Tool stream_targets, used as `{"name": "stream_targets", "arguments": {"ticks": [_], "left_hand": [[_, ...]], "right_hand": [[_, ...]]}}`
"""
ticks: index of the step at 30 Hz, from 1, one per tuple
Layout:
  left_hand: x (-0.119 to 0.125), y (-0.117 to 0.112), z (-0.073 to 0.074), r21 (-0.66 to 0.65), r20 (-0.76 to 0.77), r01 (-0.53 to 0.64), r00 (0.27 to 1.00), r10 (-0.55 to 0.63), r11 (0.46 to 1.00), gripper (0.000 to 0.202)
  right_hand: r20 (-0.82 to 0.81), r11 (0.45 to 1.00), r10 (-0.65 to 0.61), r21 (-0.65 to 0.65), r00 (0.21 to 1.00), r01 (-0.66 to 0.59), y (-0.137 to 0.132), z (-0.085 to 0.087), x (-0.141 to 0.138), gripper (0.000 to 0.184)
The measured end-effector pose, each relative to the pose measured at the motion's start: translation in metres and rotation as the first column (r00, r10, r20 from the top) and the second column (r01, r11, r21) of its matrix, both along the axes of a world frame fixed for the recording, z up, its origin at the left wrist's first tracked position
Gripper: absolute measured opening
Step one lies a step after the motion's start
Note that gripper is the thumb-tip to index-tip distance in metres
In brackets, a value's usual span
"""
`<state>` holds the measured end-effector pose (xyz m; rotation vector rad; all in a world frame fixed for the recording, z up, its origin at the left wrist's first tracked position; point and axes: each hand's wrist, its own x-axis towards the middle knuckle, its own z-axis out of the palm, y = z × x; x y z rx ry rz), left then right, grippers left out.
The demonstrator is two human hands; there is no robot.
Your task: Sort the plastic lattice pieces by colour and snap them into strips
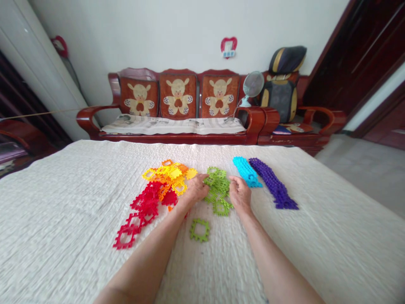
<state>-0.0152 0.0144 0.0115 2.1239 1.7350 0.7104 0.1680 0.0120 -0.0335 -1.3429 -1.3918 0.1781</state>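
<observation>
A loose heap of green interlocking plastic squares (pixel 218 183) lies between my two hands, with notched edges and some hollow centres. My left hand (pixel 198 188) touches the heap's left side, index finger and thumb stretched out and apart. At the right edge of the heap is my right hand (pixel 241 194), its fingers bent inward and thumb apart from them; no piece shows in its grip. One separate green square frame (pixel 200 230) rests nearer to me. Just past my left hand are yellow and orange pieces (pixel 172 175), partly overlapping.
Red pieces (pixel 148 202) spread to the left. A light-blue row (pixel 247 171) and a purple row (pixel 274 183) of pieces lie to the right. Everything rests on a pale quilted cloth (pixel 79 211). Behind stand a wooden sofa (pixel 177 138) and a small fan (pixel 253 84).
</observation>
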Motion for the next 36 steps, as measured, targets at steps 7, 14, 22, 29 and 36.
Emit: {"name": "stream_targets", "arguments": {"ticks": [7, 14, 22, 29, 36], "left_hand": [[-0.009, 0.0, 0.019, 0.026, 0.061, -0.066, 0.996, 0.064, 0.997, 0.05], [-0.036, -0.042, 0.016, 0.184, -0.11, 0.115, 0.989, -0.096, 0.976, 0.037], [-0.077, -0.09, -0.007, 0.299, -0.317, 0.325, 0.921, -0.228, 0.897, 0.021], [-0.105, -0.088, -0.007, 0.321, -0.392, 0.249, 0.913, -0.111, 0.914, 0.02], [-0.06, -0.042, 0.012, 0.393, -0.083, 0.131, 0.991, -0.107, 0.91, 0.036]], "right_hand": [[0.017, 0.998, -0.026, -0.051, 1.0, 0.027, 0.001, 0.001, 0.002, 0.034], [0.001, 0.998, -0.004, -0.058, 1.0, 0.004, 0.003, -0.001, 0.001, 0.032], [-0.022, 0.999, 0.0, -0.052, 1.0, -0.001, 0.006, -0.003, 0.001, 0.032], [-0.007, 0.999, -0.013, -0.042, 1.0, 0.012, 0.006, -0.005, 0.001, 0.031], [-0.047, 1.0, -0.004, -0.02, 0.999, 0.003, 0.005, -0.004, 0.0, 0.031]]}}
